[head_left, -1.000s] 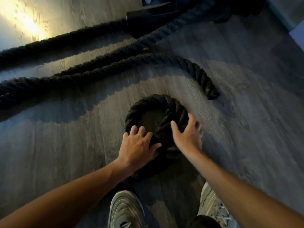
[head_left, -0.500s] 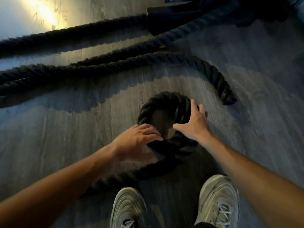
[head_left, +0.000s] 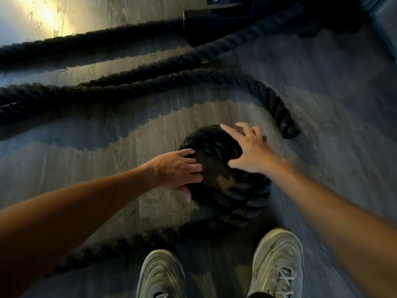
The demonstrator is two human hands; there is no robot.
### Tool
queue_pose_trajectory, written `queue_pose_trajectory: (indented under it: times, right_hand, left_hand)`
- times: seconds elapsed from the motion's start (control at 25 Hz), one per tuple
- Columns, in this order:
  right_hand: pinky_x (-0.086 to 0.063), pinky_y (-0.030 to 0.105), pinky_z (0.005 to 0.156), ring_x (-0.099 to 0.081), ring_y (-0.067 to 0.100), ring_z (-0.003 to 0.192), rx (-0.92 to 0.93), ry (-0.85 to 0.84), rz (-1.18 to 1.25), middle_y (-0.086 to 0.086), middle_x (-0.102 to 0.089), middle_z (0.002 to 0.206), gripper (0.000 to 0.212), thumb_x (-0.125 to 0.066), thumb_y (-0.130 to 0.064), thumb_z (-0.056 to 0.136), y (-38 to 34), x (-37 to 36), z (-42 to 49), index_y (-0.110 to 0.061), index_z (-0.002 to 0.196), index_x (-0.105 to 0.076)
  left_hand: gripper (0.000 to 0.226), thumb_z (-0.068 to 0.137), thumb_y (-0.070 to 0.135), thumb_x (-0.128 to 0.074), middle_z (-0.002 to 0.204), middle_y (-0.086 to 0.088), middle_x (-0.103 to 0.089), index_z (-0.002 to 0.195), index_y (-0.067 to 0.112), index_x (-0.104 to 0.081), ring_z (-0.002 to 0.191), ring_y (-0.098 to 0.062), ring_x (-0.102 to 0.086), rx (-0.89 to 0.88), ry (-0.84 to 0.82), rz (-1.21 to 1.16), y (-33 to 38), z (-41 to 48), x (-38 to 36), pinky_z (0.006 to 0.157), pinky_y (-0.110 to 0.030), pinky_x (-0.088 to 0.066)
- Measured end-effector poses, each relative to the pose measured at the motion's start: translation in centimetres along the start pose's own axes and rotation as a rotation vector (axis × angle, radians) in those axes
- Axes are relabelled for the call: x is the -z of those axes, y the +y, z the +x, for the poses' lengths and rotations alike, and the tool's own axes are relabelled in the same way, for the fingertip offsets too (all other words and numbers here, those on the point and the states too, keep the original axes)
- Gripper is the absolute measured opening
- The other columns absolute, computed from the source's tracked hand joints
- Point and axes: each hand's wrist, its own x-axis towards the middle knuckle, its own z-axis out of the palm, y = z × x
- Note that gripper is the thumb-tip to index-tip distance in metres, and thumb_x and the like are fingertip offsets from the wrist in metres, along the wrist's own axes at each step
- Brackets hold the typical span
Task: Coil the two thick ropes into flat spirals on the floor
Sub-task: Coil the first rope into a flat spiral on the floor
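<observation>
- My left hand [head_left: 176, 168] lay on the left arc of the coiled rope [head_left: 236, 190]. The fingers were nearly straight and pressed flat across the strand, and the thumb sat against the near edge. The hand was released, with nothing clenched in it.
- My right hand [head_left: 251, 151] rested on the far right arc of the same loop. The fingers were spread and extended, the index reached over the far rim, and the thumb pointed toward the loop's hollow centre. This hand was also released.
- The coiled rope formed one small, tight ring on the floor [head_left: 322, 104], directly ahead of my feet. Its tail [head_left: 107, 250] ran away to the lower left, passing just beside the left shoe [head_left: 161, 276].
- The right shoe [head_left: 279, 261] stood near the ring's near right side.
- The second rope [head_left: 150, 87] lay uncoiled beyond the ring. It crossed from the left edge, curved right, and ended near my right hand without touching it.
- Further rope strands [head_left: 86, 46] ran toward a dark base [head_left: 214, 24] at the far side.
</observation>
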Motion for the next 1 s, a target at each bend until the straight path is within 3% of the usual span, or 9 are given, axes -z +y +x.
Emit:
queue_pose_trajectory:
  times: [0.12, 0.2, 0.32, 0.48, 0.6, 0.68, 0.84, 1.0]
  right_hand:
    - [-0.024, 0.056, 0.112, -0.015, 0.037, 0.142, -0.372, 0.209, 0.272, 0.005, -0.011, 0.158, 0.118, -0.076, -0.064, 0.067, -0.8, -3.3, -4.3, -0.042, 0.154, 0.0]
    - [-0.023, 0.06, 0.111, -0.014, 0.041, 0.142, -0.524, 0.232, 0.343, 0.008, -0.007, 0.158, 0.122, -0.076, -0.064, 0.066, -2.2, -5.3, -6.6, -0.036, 0.155, 0.003]
    - [-0.028, 0.059, 0.109, -0.018, 0.043, 0.139, -0.586, 0.296, 0.3, 0.013, -0.01, 0.156, 0.123, -0.081, -0.051, 0.067, -2.6, -6.6, -7.3, -0.028, 0.156, 0.001]
    - [-0.031, 0.055, 0.106, -0.024, 0.038, 0.137, -0.549, 0.26, 0.259, 0.01, -0.024, 0.153, 0.114, -0.078, -0.045, 0.064, -0.7, -5.6, -5.4, -0.027, 0.155, -0.012]
    - [-0.029, 0.053, 0.108, -0.029, 0.035, 0.134, -0.379, 0.184, 0.193, 0.006, -0.03, 0.148, 0.113, -0.08, -0.046, 0.062, 1.2, -3.6, -3.0, -0.031, 0.154, -0.015]
    - [-0.032, 0.05, 0.108, -0.031, 0.034, 0.132, -0.213, 0.112, 0.109, 0.004, -0.033, 0.144, 0.113, -0.08, -0.043, 0.061, 2.5, -1.3, -1.0, -0.033, 0.154, -0.016]
    - [-0.031, 0.043, 0.102, -0.032, 0.027, 0.129, 0.221, -0.021, -0.123, -0.002, -0.031, 0.144, 0.114, -0.081, -0.044, 0.06, 2.1, 1.8, 1.9, -0.039, 0.153, -0.016]
    - [-0.026, 0.045, 0.104, -0.026, 0.026, 0.135, 0.379, -0.084, -0.271, -0.004, -0.025, 0.152, 0.117, -0.081, -0.043, 0.062, 0.9, 1.3, 2.5, -0.045, 0.153, -0.008]
  left_hand:
    - [0.058, 0.086, 0.079, -0.043, 0.093, 0.001, -0.06, 0.102, 0.025, -0.058, 0.084, -0.023, -0.062, 0.165, 0.04, -0.005, 2.9, -0.5, -0.3, 0.088, -0.046, -0.047]
    - [0.06, 0.082, 0.081, -0.045, 0.088, 0.001, -0.061, 0.098, 0.025, -0.059, 0.079, -0.024, -0.061, 0.306, 0.055, -0.035, 5.6, 0.6, -0.2, 0.075, -0.041, -0.043]
    - [0.062, 0.08, 0.082, -0.043, 0.086, 0.001, -0.062, 0.094, 0.024, -0.061, 0.076, -0.023, -0.061, 0.513, 0.019, -0.093, 10.2, 3.2, -0.3, 0.068, -0.038, -0.037]
    - [0.062, 0.087, 0.079, -0.038, 0.092, 0.001, -0.062, 0.098, 0.023, -0.062, 0.083, -0.023, -0.06, 0.688, -0.005, -0.205, 12.2, 4.6, 0.2, 0.074, -0.04, -0.041]
    - [0.053, 0.094, 0.067, -0.045, 0.108, -0.001, -0.061, 0.117, 0.024, -0.064, 0.099, -0.024, -0.057, 0.47, 0.052, -0.322, 7.9, 3.1, 1.8, 0.08, -0.039, -0.048]
    - [0.051, 0.093, 0.063, -0.051, 0.122, -0.002, -0.061, 0.127, 0.026, -0.061, 0.111, -0.024, -0.056, 0.238, 0.022, -0.199, 4.2, 1.3, 2.9, 0.086, -0.039, -0.049]
    - [0.081, 0.078, 0.07, -0.064, 0.15, -0.004, -0.045, 0.147, 0.033, -0.044, 0.142, -0.027, -0.037, -0.015, -0.128, 0.016, -1.9, -1.2, 4.2, 0.111, -0.05, -0.036]
    - [0.101, 0.069, 0.065, -0.076, 0.162, -0.01, -0.028, 0.153, 0.031, -0.033, 0.152, -0.032, -0.018, -0.211, -0.224, 0.117, -2.6, 1.0, 3.3, 0.12, -0.057, -0.017]
